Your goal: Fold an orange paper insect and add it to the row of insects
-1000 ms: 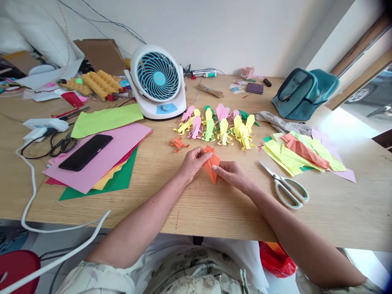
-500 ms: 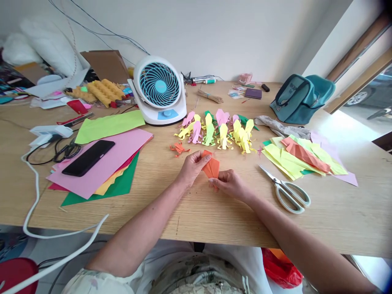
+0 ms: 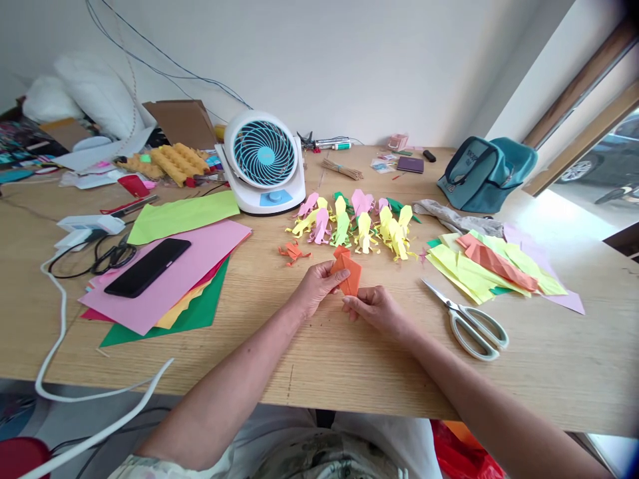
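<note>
A folded orange paper piece (image 3: 351,274) is held just above the table in front of me. My left hand (image 3: 319,287) pinches it from the left, thumb laid across its face. At its lower tip, my right hand (image 3: 372,306) is closed with thumb and fingers together on the paper's end, which they partly hide. Just beyond lies a small orange folded paper figure (image 3: 293,253). Behind the hands stand several folded paper figures (image 3: 364,233) in yellow, pink and green.
Scissors (image 3: 474,322) lie at right, below a pile of paper scraps (image 3: 464,266). A white fan (image 3: 269,159) stands at the back. On the left, a black phone (image 3: 148,266) rests on coloured paper sheets (image 3: 200,256). A teal bag (image 3: 484,174) sits back right.
My left thumb now lies on the middle of the orange paper, which shows more of its upper part. The view has tilted slightly, so the table sits lower.
</note>
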{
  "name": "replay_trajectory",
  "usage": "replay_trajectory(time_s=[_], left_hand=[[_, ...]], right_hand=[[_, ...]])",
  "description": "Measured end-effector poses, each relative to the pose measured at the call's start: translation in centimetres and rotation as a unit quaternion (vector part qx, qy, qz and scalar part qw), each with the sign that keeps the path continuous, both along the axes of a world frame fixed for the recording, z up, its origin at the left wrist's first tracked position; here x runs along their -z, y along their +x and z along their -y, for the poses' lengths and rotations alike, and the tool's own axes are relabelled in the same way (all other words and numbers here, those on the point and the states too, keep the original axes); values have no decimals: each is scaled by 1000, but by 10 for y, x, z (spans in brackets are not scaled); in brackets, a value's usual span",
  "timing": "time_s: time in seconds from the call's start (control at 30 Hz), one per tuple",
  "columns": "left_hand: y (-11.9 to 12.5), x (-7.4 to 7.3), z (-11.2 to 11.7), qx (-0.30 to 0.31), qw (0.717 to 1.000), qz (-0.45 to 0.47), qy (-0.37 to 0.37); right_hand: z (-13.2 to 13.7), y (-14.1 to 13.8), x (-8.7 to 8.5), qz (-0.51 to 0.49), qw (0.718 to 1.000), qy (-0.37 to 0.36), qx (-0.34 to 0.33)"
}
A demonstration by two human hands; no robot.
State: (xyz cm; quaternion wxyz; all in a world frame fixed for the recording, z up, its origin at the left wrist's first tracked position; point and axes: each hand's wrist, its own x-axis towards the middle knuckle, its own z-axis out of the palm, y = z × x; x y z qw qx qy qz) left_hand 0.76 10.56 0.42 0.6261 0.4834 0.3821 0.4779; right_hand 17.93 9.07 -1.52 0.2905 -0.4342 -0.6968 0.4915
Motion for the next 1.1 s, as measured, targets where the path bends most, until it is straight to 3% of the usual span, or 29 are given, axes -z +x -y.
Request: replay_trajectory(time_s=[0.1, 0.2, 0.37, 0.47, 0.6, 0.73, 0.93, 1.03, 1.1], left_hand=[[0, -1, 1, 26, 999, 9, -20], [-1, -3, 1, -1, 1000, 13, -24], [-7, -7, -4, -13, 993, 105, -56], [-11, -8, -4, 39, 986, 136, -93], [-8, -7, 4, 123, 976, 130, -126], [-1, -9, 12, 221, 950, 141, -168], [7, -8, 18, 289, 925, 129, -210], [10, -5, 18, 271, 939, 91, -192], [9, -3, 15, 218, 960, 60, -165]], right_hand=[[0, -1, 1, 9, 1000, -1, 13], [1, -1, 1, 15, 1000, 1, 9], [1, 4, -2, 27, 998, 25, -47], [-1, 8, -8, 12, 998, 35, -43], [-4, 11, -21, -108, 994, 25, 20], [-3, 14, -27, -180, 983, -22, -18], [2, 7, -20, -288, 951, -103, -47], [3, 3, -20, -290, 945, -152, -23], [1, 1, -22, -283, 947, -150, -11]])
